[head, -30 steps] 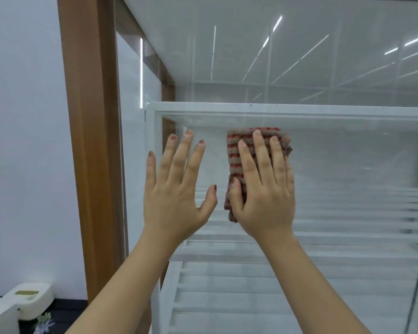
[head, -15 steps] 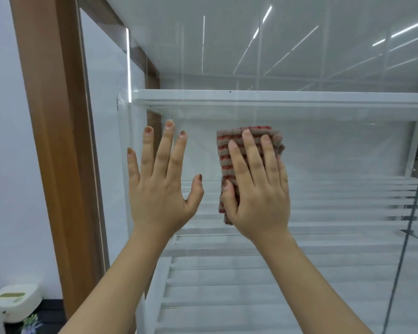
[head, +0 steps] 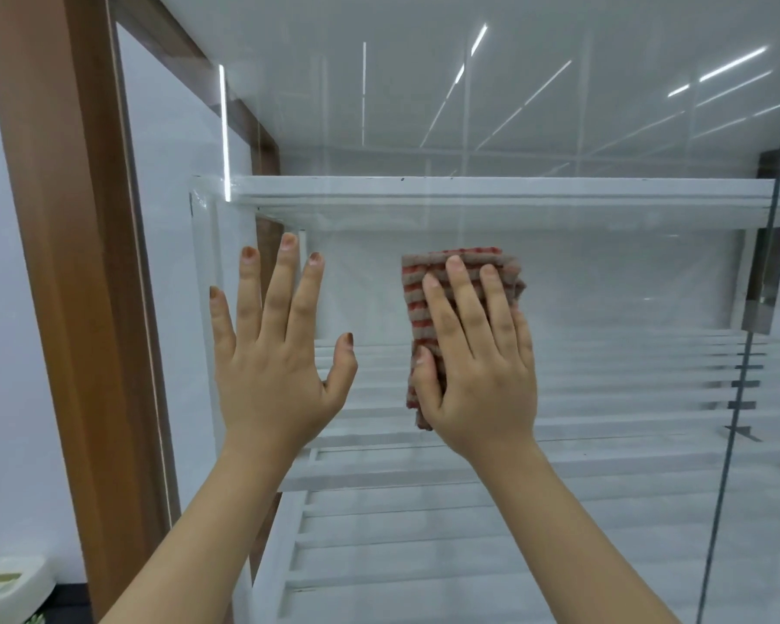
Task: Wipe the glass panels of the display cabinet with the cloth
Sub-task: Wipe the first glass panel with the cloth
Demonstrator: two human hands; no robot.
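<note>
The cloth (head: 451,308), folded into a pad with red and tan stripes, lies flat against the glass panel (head: 604,286) of the display cabinet, just below the white shelf edge (head: 491,193) seen through the glass. The right hand (head: 476,367) presses it there with the palm: fingers straight, close together and pointing up, thumb tucked along the cloth's left edge, so the hand pins the cloth rather than curling around it. The right forearm rises from the lower right. The left hand (head: 273,367) is beside it, apart from the cloth, open and empty, fingers spread and pointing up, thumb angled out towards the right hand, palm facing the glass; whether it touches the panel cannot be told. Behind the glass run white slatted shelves (head: 559,466). At the left stands the brown wooden frame (head: 64,263).
</note>
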